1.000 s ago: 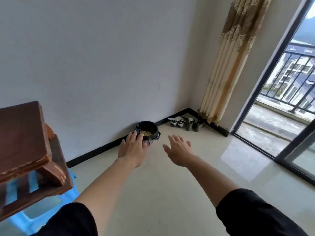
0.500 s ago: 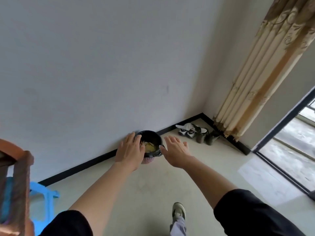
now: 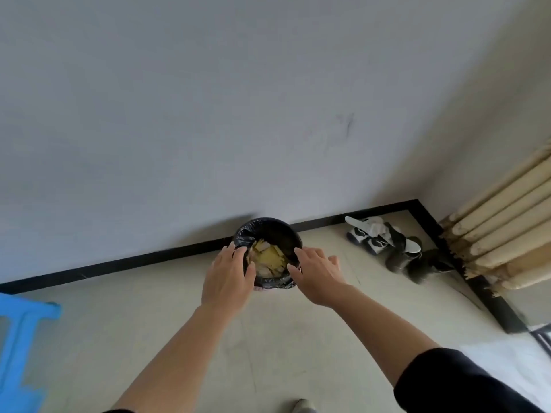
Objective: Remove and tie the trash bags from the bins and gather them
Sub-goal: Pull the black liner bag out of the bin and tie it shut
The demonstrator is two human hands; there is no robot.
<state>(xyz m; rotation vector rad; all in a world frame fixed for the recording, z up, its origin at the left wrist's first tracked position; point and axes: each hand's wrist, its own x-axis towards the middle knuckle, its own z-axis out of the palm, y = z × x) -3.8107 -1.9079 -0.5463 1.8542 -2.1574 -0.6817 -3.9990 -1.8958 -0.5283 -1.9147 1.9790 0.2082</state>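
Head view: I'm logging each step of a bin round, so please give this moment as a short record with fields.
bin: small, on the floor by the black skirting
trash bag: black, lining the bin, rim folded over, not tied
contents: yellowish scraps
left hand: fingers straight, at the bag's left rim; contact unclear
right hand: fingers straight, at the right rim; contact unclear
nearby: shoes in the corner, curtain right, blue stool far left

Soft, even daylight from the right, a faint shadow behind the bin (image 3: pixel 268 234), slight blur, wide-angle bending at edges.
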